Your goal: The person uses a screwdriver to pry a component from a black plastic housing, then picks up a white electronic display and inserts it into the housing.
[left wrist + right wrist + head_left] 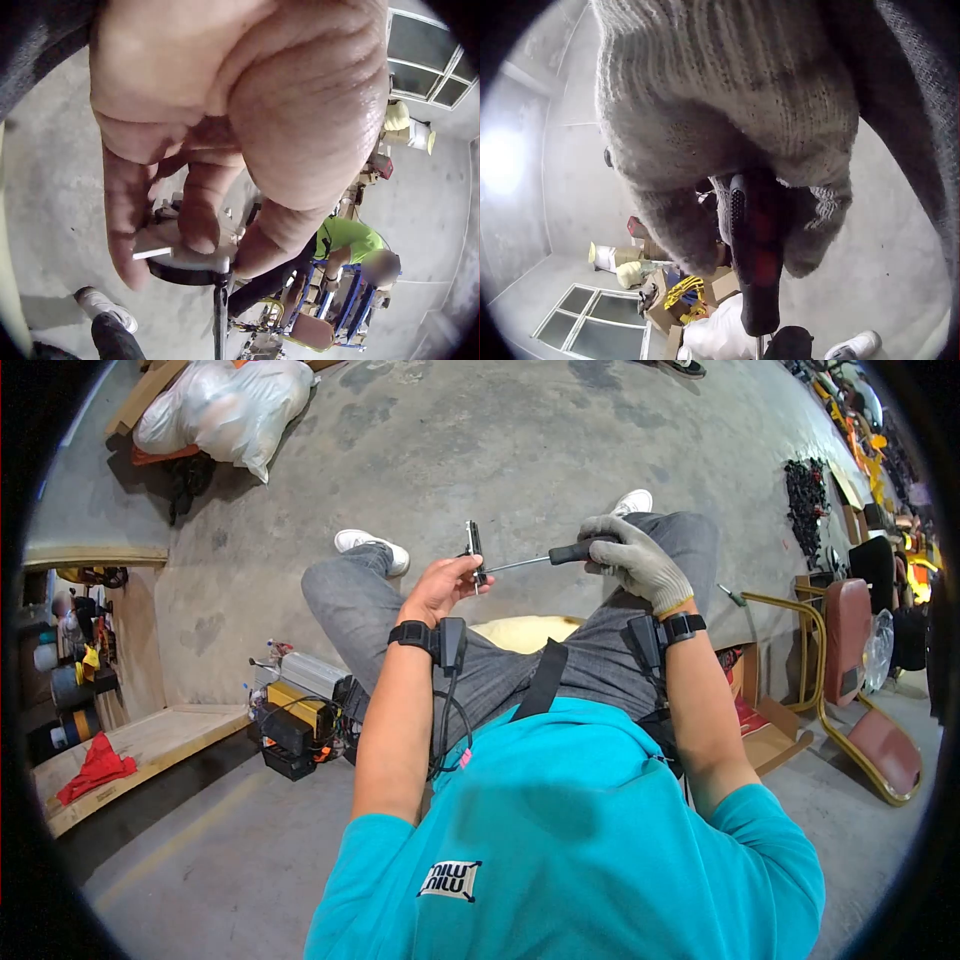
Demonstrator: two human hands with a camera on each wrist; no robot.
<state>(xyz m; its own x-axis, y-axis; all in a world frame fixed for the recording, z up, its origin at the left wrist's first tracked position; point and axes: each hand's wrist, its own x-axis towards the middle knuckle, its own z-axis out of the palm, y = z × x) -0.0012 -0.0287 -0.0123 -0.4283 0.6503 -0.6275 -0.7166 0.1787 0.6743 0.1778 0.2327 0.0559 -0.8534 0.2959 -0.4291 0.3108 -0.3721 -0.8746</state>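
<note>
My bare left hand (440, 590) pinches a small flat part (474, 540) between thumb and fingers, over the floor between the knees. In the left wrist view this part (191, 251) has a white plate with a dark rounded edge below it; the fingers hide some of it. My right hand (640, 563), in a grey knit glove, grips a screwdriver (570, 553) by its thick handle. The handle (759, 262) looks black with red in the right wrist view. Its metal shaft (220, 319) points left, with the tip right at the part's edge.
Left of the legs stands a pile of electrical gear (300, 705), near a wooden bench (180, 745) with a red cloth (97, 768). A tipped chair (850, 640) and an open cardboard box (775, 735) lie to the right. White bags (225, 410) sit far left.
</note>
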